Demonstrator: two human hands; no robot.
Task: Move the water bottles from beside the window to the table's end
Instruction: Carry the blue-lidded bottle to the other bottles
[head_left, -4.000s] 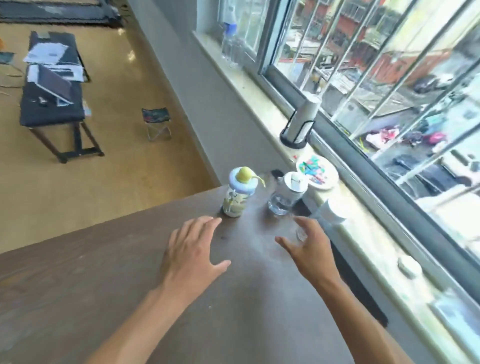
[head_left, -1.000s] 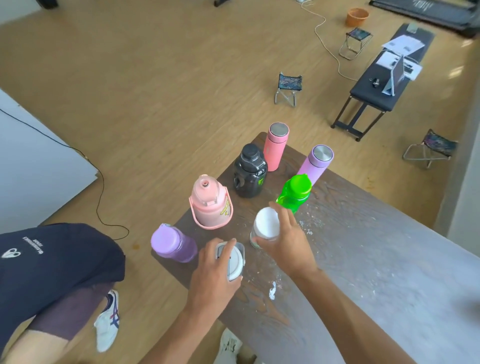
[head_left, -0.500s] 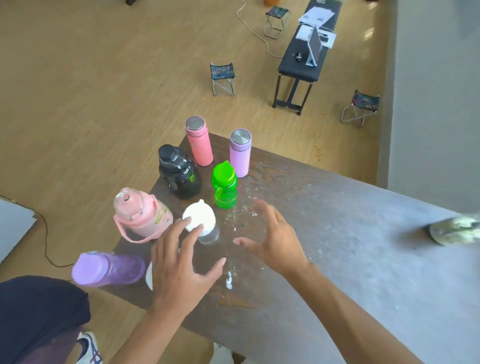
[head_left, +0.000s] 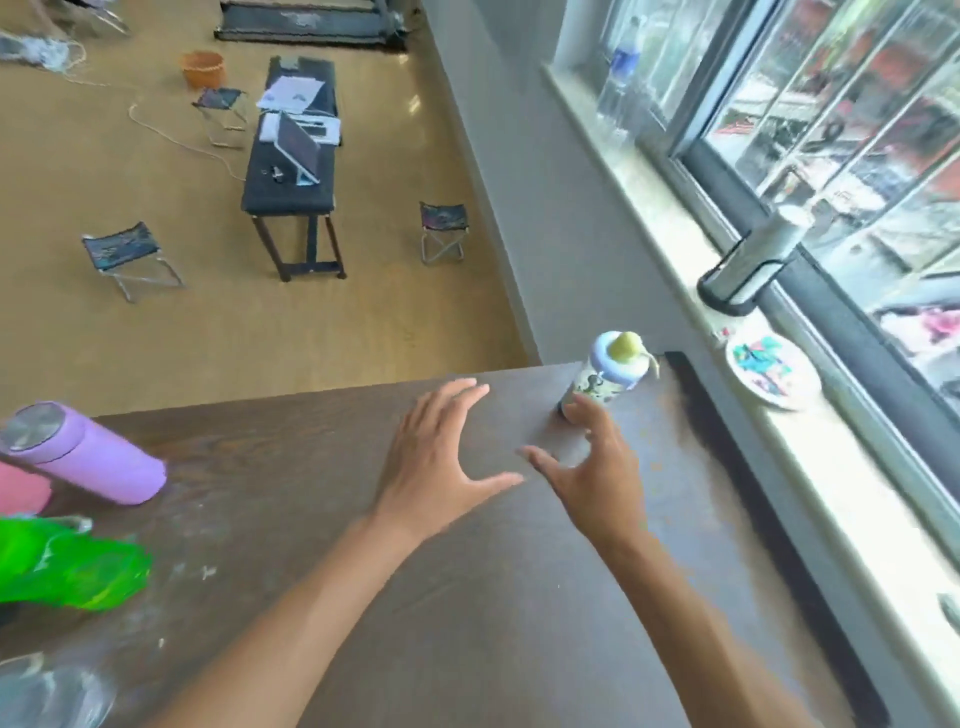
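A small bottle with a pale blue lid and yellow-green spout (head_left: 605, 376) stands at the dark wooden table's (head_left: 467, 597) corner beside the window. My right hand (head_left: 592, 470) hovers open just in front of it, fingertips close to its base. My left hand (head_left: 441, 457) is open over the table, left of the right hand, holding nothing. At the left edge stand a lilac flask (head_left: 83, 452), a pink flask (head_left: 21, 488), a blurred green bottle (head_left: 67, 569) and a clear bottle (head_left: 47, 691).
The windowsill (head_left: 675, 244) carries a grey cylinder in a black holder (head_left: 753, 260), a white plate with colourful bits (head_left: 774, 371) and a clear plastic bottle (head_left: 621, 78). On the floor stand a black bench with a laptop (head_left: 293, 166) and folding stools (head_left: 441, 228).
My view has swung from the group of bottles at the table's end back to the window corner. Both hands let go of the white-capped bottles and now reach toward the blue-lidded bottle.
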